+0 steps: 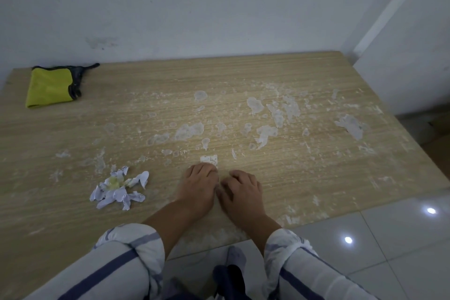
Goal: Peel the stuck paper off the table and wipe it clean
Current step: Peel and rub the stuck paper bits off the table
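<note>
Striped sleeves (126, 263) led to the left hand (198, 185) and right hand (241, 190), fingers curled, on the wooden table (328, 178) just before a stuck white paper patch (208, 159); any grip could not be told.

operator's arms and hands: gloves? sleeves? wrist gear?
No gloves: left hand and right hand bare, no watch or rings visible. The left sleeve and right sleeve are pale with dark blue stripes, cuffs rolled up the forearms.
</note>
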The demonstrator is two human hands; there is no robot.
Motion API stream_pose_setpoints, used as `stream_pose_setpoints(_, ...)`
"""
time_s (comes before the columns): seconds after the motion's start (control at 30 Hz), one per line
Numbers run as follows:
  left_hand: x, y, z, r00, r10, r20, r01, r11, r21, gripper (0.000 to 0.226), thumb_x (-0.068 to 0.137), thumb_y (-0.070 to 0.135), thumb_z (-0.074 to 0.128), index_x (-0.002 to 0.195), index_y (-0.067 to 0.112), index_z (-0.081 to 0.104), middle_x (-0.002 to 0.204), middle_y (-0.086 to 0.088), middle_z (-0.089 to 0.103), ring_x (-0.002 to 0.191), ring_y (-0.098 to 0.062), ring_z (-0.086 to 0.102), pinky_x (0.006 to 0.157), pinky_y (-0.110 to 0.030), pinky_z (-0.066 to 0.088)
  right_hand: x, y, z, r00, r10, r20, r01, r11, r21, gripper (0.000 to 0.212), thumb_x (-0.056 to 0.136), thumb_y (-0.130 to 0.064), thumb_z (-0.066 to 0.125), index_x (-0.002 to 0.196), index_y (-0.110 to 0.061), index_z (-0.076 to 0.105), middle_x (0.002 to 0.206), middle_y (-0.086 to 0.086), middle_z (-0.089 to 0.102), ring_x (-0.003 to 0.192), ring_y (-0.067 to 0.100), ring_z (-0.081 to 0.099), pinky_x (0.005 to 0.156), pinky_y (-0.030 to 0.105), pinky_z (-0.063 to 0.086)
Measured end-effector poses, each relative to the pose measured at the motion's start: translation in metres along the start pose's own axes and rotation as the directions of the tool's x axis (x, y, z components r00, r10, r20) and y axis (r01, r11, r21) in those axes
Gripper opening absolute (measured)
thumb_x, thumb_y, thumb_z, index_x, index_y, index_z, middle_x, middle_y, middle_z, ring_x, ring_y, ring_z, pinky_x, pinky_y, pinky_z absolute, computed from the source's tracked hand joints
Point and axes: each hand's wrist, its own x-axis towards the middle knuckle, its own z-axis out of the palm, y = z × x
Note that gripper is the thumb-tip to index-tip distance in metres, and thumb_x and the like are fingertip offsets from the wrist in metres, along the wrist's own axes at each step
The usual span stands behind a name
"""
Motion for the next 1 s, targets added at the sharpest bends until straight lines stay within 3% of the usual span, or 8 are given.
stream_pose_setpoints(0.13,-0.004,-0.002,0.001,0.999,-0.037,0.02,0.04,0.984,-0.176,0.055,0.082,0.034,0.015,0.106,0.015,0.06,0.118,-0.001,0.055,0.117,-0.022,0.045,0.102,-0.034,0.03,0.004,-0.009,0.004,0.997,0.05,-0.051,-0.049,0.998,0.028,0.048,0.081,-0.048,0.027,0.093,-0.025,0.068,0.121,-0.001,0.057,0.114,0.026,0.046,0.093,0.041,0.032)
stream_pose_setpoints(0.3,-0.014,-0.013,0.004,1.0,-0.02,-0.01,0.017,0.961,-0.277,0.043,0.085,0.037,0.029,0.106,0.017,0.061,0.117,0.0,0.055,0.116,-0.02,0.047,0.101,-0.028,0.03,0.01,-0.008,0.011,0.996,0.012,-0.084,-0.01,1.0,0.029,0.044,0.082,-0.036,0.029,0.089,-0.011,0.064,0.108,0.006,0.06,0.1,0.03,0.053,0.084,0.041,0.035)
stream_pose_setpoints(0.47,-0.008,-0.007,-0.002,0.999,-0.045,-0.004,0.044,0.978,-0.202,0.049,0.081,0.047,0.022,0.097,0.025,0.063,0.115,0.007,0.054,0.115,-0.014,0.045,0.099,-0.03,0.032,0.008,-0.004,0.018,0.988,0.045,-0.147,-0.034,0.996,0.078,0.033,0.081,-0.031,0.039,0.087,-0.012,0.066,0.103,0.005,0.064,0.094,0.031,0.059,0.078,0.039,0.038)
stream_pose_setpoints(0.63,-0.003,-0.004,0.001,1.0,-0.008,0.02,0.008,1.0,-0.004,0.039,0.083,0.034,0.029,0.096,0.02,0.063,0.11,0.002,0.059,0.109,-0.021,0.054,0.092,-0.036,0.044,0.007,0.004,0.015,0.994,-0.006,-0.106,0.015,0.996,0.082,0.02,0.081,-0.032,0.053,0.087,-0.017,0.065,0.111,0.003,0.062,0.105,0.028,0.053,0.084,0.035,0.031)
stream_pose_setpoints(0.8,0.003,0.0,0.0,0.999,-0.016,0.039,0.015,0.999,0.033,0.039,0.079,0.025,0.031,0.096,0.013,0.064,0.105,-0.002,0.061,0.103,-0.024,0.058,0.088,-0.036,0.048,0.007,-0.003,0.007,1.0,0.015,-0.013,-0.013,0.994,0.107,0.053,0.078,-0.051,0.03,0.098,-0.017,0.066,0.123,0.001,0.055,0.117,0.024,0.044,0.095,0.036,0.029)
stream_pose_setpoints(0.9,0.006,0.0,0.0,0.998,-0.028,0.061,0.029,0.999,-0.016,0.039,0.088,0.026,0.028,0.108,0.013,0.057,0.12,-0.002,0.052,0.118,-0.024,0.045,0.101,-0.037,0.035,0.007,-0.005,0.007,0.999,0.047,-0.011,-0.046,0.993,0.105,0.058,0.08,-0.055,0.024,0.102,-0.021,0.066,0.124,-0.001,0.055,0.118,0.021,0.043,0.097,0.036,0.029)
stream_pose_setpoints(1.0,0.004,0.0,0.001,0.997,-0.057,0.05,0.061,0.995,-0.078,0.046,0.088,0.035,0.018,0.107,0.016,0.055,0.121,0.001,0.05,0.12,-0.02,0.04,0.104,-0.034,0.03,0.008,-0.011,0.008,0.996,0.075,-0.047,-0.07,0.992,0.107,0.057,0.08,-0.052,0.024,0.097,-0.021,0.068,0.117,0.0,0.057,0.112,0.023,0.046,0.092,0.036,0.03)
